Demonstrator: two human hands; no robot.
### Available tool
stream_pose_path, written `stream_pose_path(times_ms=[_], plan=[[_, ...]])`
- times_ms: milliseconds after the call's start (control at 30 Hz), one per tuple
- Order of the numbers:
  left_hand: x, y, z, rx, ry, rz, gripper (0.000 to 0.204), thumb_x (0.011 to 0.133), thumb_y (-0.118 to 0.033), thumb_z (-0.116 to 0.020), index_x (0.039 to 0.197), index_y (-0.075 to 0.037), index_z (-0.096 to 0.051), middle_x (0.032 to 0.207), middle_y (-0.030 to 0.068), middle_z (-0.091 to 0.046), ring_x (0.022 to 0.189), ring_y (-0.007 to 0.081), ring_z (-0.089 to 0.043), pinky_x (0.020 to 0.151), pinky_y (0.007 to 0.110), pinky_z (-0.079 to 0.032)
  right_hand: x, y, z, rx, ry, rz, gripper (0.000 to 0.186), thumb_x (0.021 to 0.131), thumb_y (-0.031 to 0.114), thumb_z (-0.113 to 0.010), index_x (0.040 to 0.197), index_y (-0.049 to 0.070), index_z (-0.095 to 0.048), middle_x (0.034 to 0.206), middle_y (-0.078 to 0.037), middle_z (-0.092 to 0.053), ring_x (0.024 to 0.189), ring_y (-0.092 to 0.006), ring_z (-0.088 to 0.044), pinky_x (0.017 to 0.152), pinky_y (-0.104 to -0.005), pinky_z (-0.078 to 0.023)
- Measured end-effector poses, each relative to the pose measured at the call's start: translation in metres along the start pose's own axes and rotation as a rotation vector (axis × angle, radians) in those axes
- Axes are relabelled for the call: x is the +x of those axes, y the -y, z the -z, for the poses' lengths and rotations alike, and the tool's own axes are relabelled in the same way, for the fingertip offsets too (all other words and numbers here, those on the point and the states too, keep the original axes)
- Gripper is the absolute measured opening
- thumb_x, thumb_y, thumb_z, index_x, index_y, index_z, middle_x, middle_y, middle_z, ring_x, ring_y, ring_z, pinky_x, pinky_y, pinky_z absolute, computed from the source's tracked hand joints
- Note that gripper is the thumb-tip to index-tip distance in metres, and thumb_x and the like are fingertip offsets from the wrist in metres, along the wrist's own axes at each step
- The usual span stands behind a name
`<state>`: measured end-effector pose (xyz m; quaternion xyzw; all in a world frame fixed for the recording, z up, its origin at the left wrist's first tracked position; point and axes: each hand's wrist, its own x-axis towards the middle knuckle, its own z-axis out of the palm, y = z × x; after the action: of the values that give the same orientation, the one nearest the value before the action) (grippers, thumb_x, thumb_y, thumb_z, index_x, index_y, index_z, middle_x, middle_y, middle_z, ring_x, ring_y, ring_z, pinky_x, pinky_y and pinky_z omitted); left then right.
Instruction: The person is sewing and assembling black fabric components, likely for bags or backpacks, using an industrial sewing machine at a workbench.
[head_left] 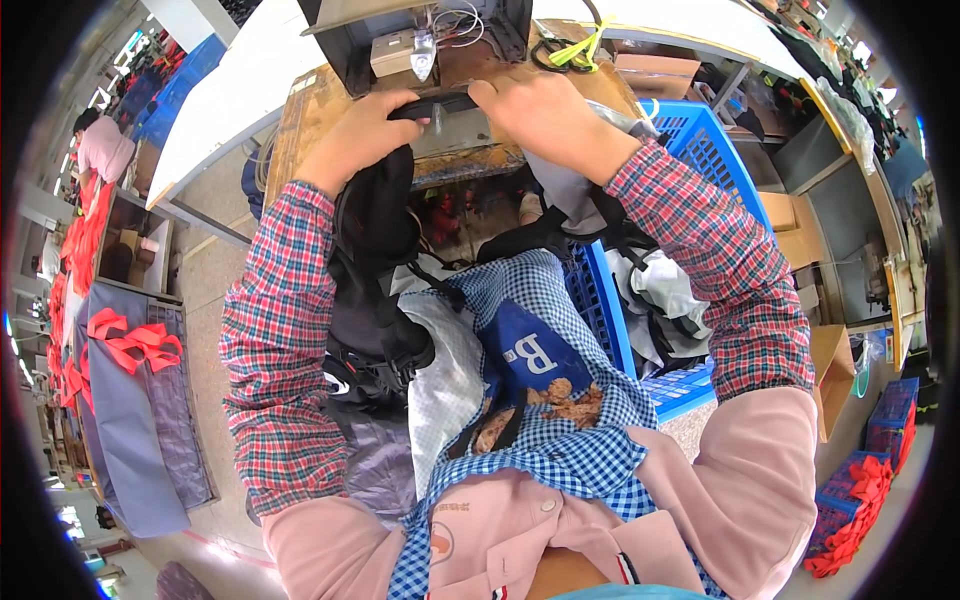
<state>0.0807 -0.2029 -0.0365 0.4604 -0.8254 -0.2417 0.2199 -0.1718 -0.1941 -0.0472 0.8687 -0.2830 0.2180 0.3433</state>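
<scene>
My left hand (360, 135) and my right hand (540, 125) pinch a black fabric band (446, 103) stretched between them over the worn wooden work table (300, 110). Dark bag material (375, 220) hangs below my left hand, with a grey fabric piece (565, 195) under my right hand and more black fabric draping toward my lap. Just beyond my fingers is a machine head in a dark metal housing (420, 55), with thin pale tubes. Black-handled scissors (550, 55) with a yellow-green tie lie at its right.
Blue plastic crates (738, 175) holding grey and black pieces stand beside my right arm. At far left a person in pink (100, 145) is near red fabric strips (135, 340) on a bench. A cardboard box (835, 385) and red-topped blue crates (840, 505) are at right.
</scene>
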Motion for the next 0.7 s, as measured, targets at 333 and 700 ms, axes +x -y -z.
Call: stream_pose_path(times_ms=[333, 700], plan=[[0.008, -0.008, 0.011, -0.150, -0.075, 0.146, 0.030, 0.082, -0.018, -0.064, 0.104, 0.002, -0.066, 0.091, 0.0029, -0.063, 0.087, 0.0119, -0.055, 0.081, 0.027, -0.043, 0.021, -0.012, -0.021, -0.064, -0.042, 0.010, 0.016, 0.077, 0.012, -0.061, 0.092, 0.008, -0.058, 0.074, -0.005, -0.064, 0.073, -0.0202, -0.068, 0.056, -0.0301, -0.054], [0.015, 0.021, 0.007, -0.232, -0.250, 0.096, 0.031, 0.084, -0.022, -0.066, 0.106, 0.001, -0.067, 0.091, 0.0029, -0.065, 0.085, 0.0123, -0.056, 0.079, 0.027, -0.044, 0.021, -0.021, -0.023, -0.038, 0.044, -0.043, 0.022, 0.080, 0.011, -0.059, 0.101, 0.007, -0.057, 0.084, -0.007, -0.065, 0.079, -0.0234, -0.068, 0.063, -0.0334, -0.056]])
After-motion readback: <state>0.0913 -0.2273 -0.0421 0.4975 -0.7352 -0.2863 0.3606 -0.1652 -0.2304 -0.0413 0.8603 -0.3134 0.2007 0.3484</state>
